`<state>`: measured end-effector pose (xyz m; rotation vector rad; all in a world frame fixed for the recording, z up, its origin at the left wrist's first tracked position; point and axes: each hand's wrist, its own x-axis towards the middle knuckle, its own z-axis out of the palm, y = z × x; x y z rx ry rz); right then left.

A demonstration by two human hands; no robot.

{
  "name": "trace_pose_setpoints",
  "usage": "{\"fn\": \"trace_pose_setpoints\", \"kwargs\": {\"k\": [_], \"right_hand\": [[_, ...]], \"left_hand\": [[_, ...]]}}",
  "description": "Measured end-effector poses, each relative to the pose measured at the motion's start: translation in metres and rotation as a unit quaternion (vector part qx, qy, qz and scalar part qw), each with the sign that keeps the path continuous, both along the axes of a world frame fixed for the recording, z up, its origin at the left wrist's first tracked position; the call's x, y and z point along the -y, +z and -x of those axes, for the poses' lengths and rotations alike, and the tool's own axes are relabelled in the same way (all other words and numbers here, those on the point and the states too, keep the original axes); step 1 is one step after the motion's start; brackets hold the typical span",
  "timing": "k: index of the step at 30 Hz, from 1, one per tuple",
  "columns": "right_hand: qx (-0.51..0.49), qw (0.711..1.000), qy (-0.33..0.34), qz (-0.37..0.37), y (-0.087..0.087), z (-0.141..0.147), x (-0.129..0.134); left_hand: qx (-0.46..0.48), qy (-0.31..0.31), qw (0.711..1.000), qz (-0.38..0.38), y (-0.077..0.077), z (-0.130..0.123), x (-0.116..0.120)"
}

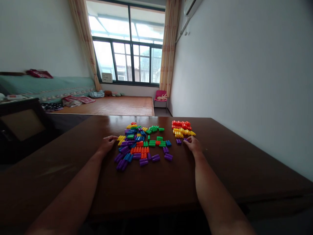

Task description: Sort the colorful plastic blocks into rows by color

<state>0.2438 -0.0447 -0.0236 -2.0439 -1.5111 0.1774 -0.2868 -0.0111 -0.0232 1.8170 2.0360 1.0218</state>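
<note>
Brown counter (158,189), glossy wood-look top with faint reflections. Small plastic pieces on it, smooth and shiny, like short tubes joined side by side, lying in two areas.

Left-centre: mixed pile (140,149), loose, some overlapping; orange, purple, blue, green, yellow. Right: sorted group, red rows (181,125) at the back, yellow row (183,132) just in front, purple pair (178,141) nearest the viewer.

Right hand (193,144): fingers pinched on a purple piece (185,140), just beside the purple pair, down at counter level. Left hand (109,144): fingertips at the yellow pieces (121,140) on the pile's left edge; too small to tell if clamped or only touching.

Behind: bed (124,105) with smooth brown mat, crumpled cloths on it. Pink chair (160,95), pale plush toy (162,97) on its seat. Dark cabinet (22,121) at left, light front panel, small items on top. Patterned fabric curtains (167,49) flank the window.
</note>
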Motion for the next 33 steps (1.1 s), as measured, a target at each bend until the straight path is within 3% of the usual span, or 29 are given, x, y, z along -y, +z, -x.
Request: {"fn": "trace_pose_setpoints", "kwargs": {"k": [4,9,13,17,20,23,27,30,31,33], "right_hand": [[-0.016,0.999,0.026,0.025,0.005,0.009,-0.004],[0.015,0.999,0.022,0.023,0.005,0.015,-0.006],[0.009,0.998,0.059,0.018,0.002,0.016,-0.008],[0.016,0.994,0.06,-0.087,0.016,0.024,-0.007],[-0.005,0.977,0.163,-0.138,0.032,0.048,0.004],[0.023,0.964,0.261,-0.052,0.037,0.085,0.022],[0.066,0.954,0.289,0.046,0.028,0.12,0.035],[-0.024,0.947,0.319,0.026,0.025,0.11,0.026],[-0.071,0.95,0.304,0.002,0.026,0.099,0.02],[-0.146,0.965,0.209,-0.057,0.026,0.069,0.009]], "left_hand": [[-0.016,0.006,1.0,0.009,0.001,-0.001,0.0],[-0.07,-0.068,0.995,0.028,0.008,-0.003,0.0],[-0.078,-0.054,0.995,0.033,0.01,-0.011,0.007],[-0.105,-0.037,0.994,-0.006,0.003,-0.019,0.013],[-0.099,-0.015,0.995,-0.007,0.0,-0.018,0.013],[-0.076,-0.002,0.997,-0.005,0.002,-0.015,0.012],[-0.058,-0.002,0.998,-0.018,0.003,-0.014,0.012],[-0.055,0.009,0.998,-0.015,0.0,-0.013,0.011],[-0.056,0.01,0.998,-0.012,-0.001,-0.013,0.01],[-0.06,0.009,0.998,-0.009,-0.002,-0.012,0.009]]}}
